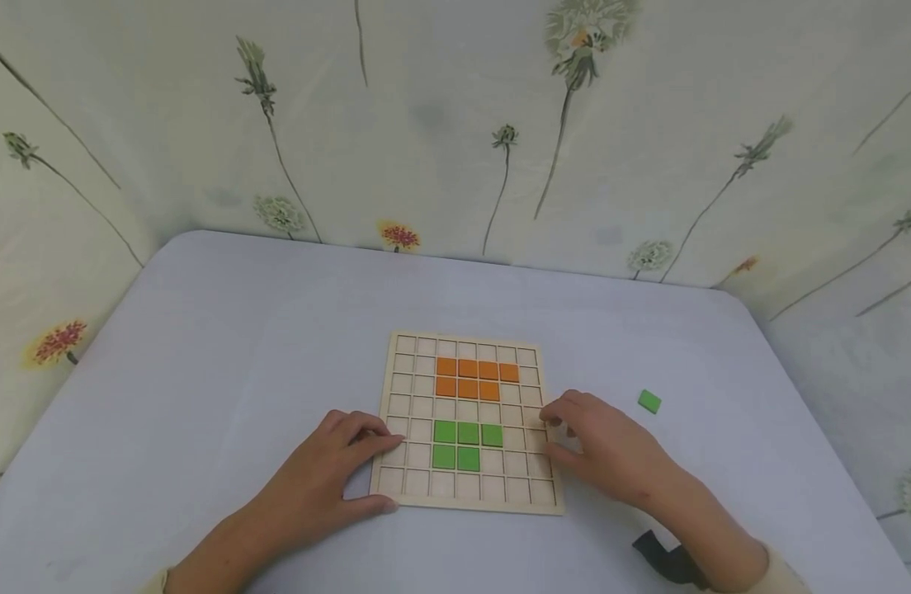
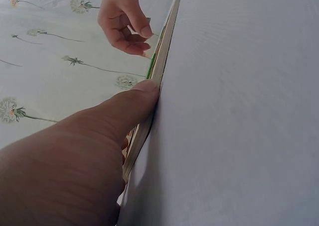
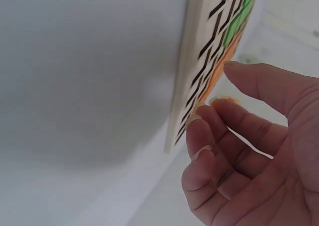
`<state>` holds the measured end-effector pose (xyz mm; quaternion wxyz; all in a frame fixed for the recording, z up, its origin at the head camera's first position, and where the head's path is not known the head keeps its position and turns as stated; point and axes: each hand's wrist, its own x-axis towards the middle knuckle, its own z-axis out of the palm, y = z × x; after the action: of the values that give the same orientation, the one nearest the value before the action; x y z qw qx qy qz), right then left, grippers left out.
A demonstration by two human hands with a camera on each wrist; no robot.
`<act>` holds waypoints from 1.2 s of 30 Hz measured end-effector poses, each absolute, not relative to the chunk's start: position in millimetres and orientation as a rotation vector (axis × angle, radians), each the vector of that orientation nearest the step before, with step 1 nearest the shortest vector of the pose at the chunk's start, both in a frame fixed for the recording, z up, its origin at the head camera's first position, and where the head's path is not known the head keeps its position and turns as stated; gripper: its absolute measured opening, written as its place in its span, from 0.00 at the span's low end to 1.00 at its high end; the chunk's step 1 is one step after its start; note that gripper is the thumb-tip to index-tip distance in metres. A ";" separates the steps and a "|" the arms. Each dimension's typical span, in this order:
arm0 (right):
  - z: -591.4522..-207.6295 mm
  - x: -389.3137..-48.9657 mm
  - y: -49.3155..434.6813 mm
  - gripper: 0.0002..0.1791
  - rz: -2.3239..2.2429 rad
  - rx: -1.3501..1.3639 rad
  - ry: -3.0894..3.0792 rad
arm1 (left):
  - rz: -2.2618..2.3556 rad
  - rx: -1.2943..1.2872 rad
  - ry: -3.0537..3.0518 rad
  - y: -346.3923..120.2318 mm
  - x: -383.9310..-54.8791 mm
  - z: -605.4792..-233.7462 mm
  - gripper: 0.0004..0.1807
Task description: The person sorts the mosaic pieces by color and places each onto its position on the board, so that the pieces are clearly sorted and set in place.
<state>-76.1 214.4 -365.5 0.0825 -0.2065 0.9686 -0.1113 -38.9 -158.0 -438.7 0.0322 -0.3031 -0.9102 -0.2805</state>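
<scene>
Seven orange tiles [image 1: 476,378], five green tiles [image 1: 463,442], one loose green tile [image 1: 649,402].

Pale wooden grid board with orange and green tiles on a light lilac-grey table.
The board [image 1: 466,422] is unpainted light wood. Seven orange tiles [image 1: 476,378] fill its upper cells, five green tiles [image 1: 466,443] its lower ones. One green tile [image 1: 649,402] lies apart on the table [image 1: 203,371]. The cream wall [image 1: 455,124] shows grey-green dandelions and red-yellow flowers.
</scene>
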 end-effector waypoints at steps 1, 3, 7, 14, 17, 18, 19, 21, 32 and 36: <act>-365.5 -77.1 217.8 0.16 -0.332 -0.601 2.895 | -0.865 -0.932 -2.802 -158.1 -38.9 -438.9 0.39; -365.4 -79.0 224.4 0.17 -0.322 -0.562 2.903 | -0.868 -0.934 -2.802 -158.3 -39.0 -439.4 0.39; -367.0 -82.8 237.7 0.20 -0.299 -0.492 2.920 | -0.865 -0.931 -2.803 -159.2 -39.2 -440.4 0.39; -372.9 -85.6 262.6 0.25 -0.251 -0.434 2.974 | -0.868 -0.922 -2.797 -161.4 -38.4 -440.9 0.38; -373.9 -86.9 273.0 0.29 -0.247 -0.425 3.006 | -0.875 -0.919 -2.792 -162.0 -38.4 -441.0 0.38; -374.1 -87.4 276.3 0.30 -0.245 -0.415 3.015 | -0.873 -0.918 -2.791 -162.1 -38.4 -441.1 0.38; -373.9 -88.3 279.0 0.31 -0.245 -0.399 3.018 | -0.875 -0.917 -2.790 -162.2 -38.4 -441.3 0.38; -374.1 -90.1 285.1 0.33 -0.246 -0.382 3.023 | -0.877 -0.913 -2.789 -162.2 -38.3 -441.6 0.38; -377.8 -99.0 322.3 0.30 -0.263 -0.294 2.982 | -0.888 -0.939 -2.783 -160.3 -39.3 -442.5 0.38; -378.8 -99.9 331.0 0.27 -0.267 -0.216 2.963 | -0.885 -0.946 -2.778 -159.9 -39.2 -442.7 0.38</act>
<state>-99.9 331.0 -378.8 0.0792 -0.0722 0.9902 -0.0891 -39.2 -159.9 -442.7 0.0382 -0.3085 -0.9056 -0.2885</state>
